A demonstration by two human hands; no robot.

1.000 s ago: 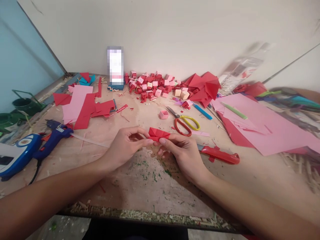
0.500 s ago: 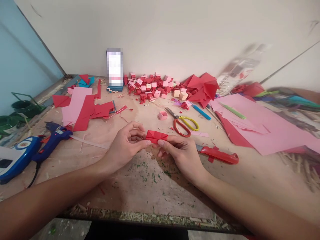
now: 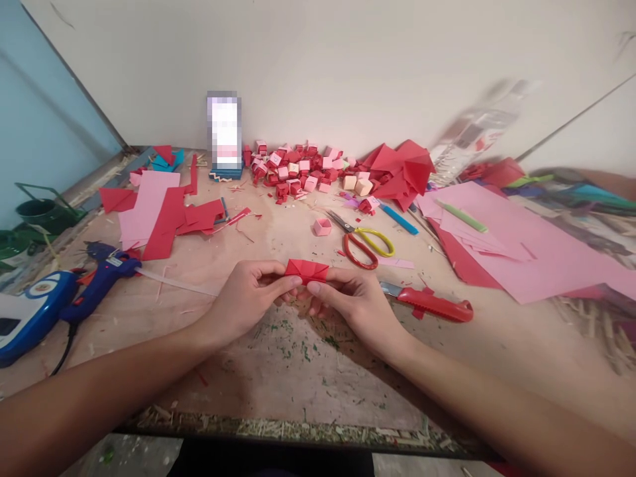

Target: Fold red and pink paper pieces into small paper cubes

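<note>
Left hand [image 3: 243, 301] and right hand [image 3: 360, 305]: fingers [image 3: 318, 289] closed on one red paper [image 3: 307, 269]; one knife [image 3: 440, 307]; cubes [image 3: 298, 169], perhaps dozens

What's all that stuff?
Folded paper: one, red, held
Paper cubes: many, mostly red and pink, back
Paper box: one, pink, centre
Scissors: one, red and yellow, centre
Cutter: one, red, right
Glue gun: one, blue, left
Device: one, blue and white, left
Containers: two, green, left
Phone: one, white screen, back
Bottle: one, clear, right
Loose paper: many, mostly red and pink, around
Sticks: two, blue and green, right
Table: one, brown, underneath
Left hand, right hand: two, bare, centre
</note>
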